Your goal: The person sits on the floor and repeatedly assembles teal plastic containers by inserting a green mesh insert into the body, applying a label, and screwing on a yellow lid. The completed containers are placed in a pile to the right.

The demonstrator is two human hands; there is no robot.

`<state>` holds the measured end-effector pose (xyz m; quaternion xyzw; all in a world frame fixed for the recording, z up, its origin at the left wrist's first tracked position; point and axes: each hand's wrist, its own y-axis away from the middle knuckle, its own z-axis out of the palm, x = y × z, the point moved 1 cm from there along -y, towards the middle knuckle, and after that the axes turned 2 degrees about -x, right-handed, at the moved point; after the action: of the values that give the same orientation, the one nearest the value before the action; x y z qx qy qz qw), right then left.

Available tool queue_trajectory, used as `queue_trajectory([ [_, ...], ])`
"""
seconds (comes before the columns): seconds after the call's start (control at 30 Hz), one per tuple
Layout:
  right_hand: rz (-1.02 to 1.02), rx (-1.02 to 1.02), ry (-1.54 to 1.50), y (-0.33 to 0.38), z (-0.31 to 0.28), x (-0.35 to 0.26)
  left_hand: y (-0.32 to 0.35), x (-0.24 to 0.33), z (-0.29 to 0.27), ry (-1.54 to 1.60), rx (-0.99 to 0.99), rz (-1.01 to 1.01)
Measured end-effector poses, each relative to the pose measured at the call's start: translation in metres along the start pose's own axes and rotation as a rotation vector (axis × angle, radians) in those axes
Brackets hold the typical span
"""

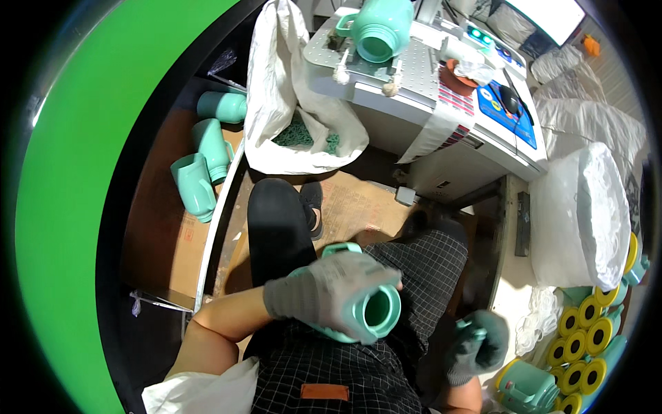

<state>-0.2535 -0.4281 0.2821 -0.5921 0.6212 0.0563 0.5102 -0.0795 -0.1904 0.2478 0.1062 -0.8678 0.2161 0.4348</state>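
Note:
My left hand [331,293], in a grey glove, is wrapped over a mint-green plastic jug [394,303] lying across my lap. The jug's round open mouth faces right and up, and its handle shows beyond my fingers. My right hand [479,347], also gloved, is low on the right with its fingers curled. A bit of mint green shows at those fingers, but I cannot make out what it is. Close to that hand lies another mint-green jug [527,388] with a yellow rim.
A mint-green jug [379,31] rests on the perforated plate of a white machine [407,90]. A white sack [276,152] holds green scraps. Several jugs [224,107] lie in the left bin. Yellow-ringed jugs [598,334] are stacked right, below a translucent bag [572,214].

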Motion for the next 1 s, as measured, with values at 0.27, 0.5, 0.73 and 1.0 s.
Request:
queue_trajectory([
  [0.27,0.084,-0.141,-0.177,-0.139,0.230,0.062,0.011,0.014,0.013,-0.108,-0.037,0.031],
  [0.5,0.091,-0.062,-0.233,-0.086,0.198,0.104,0.001,0.016,-0.005,-0.105,-0.222,-0.077],
  [0.73,0.366,0.397,-0.069,0.058,0.016,0.134,-0.029,0.022,-0.019,0.114,-0.114,-0.010],
  [1.0,0.820,0.605,0.936,0.133,-0.171,0.231,-0.074,0.012,0.028,0.018,-0.360,0.052],
])
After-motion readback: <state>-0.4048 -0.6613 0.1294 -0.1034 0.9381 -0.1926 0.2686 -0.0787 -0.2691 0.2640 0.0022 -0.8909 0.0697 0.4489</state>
